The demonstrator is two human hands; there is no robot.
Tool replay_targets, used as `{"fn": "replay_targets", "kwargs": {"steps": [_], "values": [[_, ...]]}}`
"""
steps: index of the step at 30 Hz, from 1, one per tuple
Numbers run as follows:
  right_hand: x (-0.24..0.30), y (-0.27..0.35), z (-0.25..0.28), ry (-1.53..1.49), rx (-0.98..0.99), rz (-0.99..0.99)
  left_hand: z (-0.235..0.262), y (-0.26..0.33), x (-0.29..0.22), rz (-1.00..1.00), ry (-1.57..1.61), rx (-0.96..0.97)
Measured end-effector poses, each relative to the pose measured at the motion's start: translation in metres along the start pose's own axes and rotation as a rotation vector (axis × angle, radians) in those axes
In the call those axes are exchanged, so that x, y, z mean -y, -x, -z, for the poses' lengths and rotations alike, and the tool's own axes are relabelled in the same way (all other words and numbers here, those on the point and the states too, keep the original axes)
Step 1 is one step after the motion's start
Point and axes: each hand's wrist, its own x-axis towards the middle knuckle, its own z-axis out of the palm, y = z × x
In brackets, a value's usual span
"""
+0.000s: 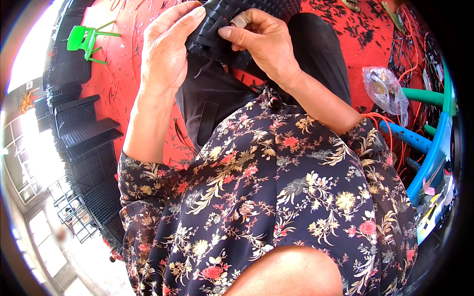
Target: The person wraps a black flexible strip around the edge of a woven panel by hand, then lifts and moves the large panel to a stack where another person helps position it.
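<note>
A black piece woven from flat, shiny strips [212,24] rests over my knees at the top of the view, its far part cut off by the picture's edge. My left hand [168,49] grips its left edge, thumb on top and the other fingers partly hidden. On the near side of the weave, my right hand [266,44] is closed in a pinch, thumb and index finger against the strips. A pale band of tape [240,20] wraps the right index finger. Whether a loose strip end sits in that pinch is hidden.
Black scraps [365,37] litter the red floor [123,74]. Stacked black woven pieces [89,133] line the left, near a small green chair [84,39]. At right are a clear plastic bag [387,91], orange cord [390,130], and a blue-and-green tubular frame [434,153]. Sandals [351,5] lie at the far right.
</note>
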Motion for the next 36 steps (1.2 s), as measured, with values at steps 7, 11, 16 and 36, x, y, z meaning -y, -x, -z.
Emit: {"fn": "replay_targets", "kwargs": {"steps": [7, 11, 16, 36], "values": [[0.000, 0.003, -0.009, -0.201, -0.039, -0.056, -0.024, 0.007, -0.015, 0.043, 0.042, -0.091], [0.007, 0.004, -0.012, -0.081, -0.065, -0.088, -0.019, 0.006, -0.009, 0.019, 0.078, -0.047], [0.008, 0.004, -0.012, -0.095, -0.068, -0.100, -0.020, 0.005, -0.012, 0.044, 0.069, -0.052], [0.012, 0.006, -0.022, -0.047, -0.106, -0.036, -0.011, 0.002, -0.004, -0.008, 0.091, 0.006]]}}
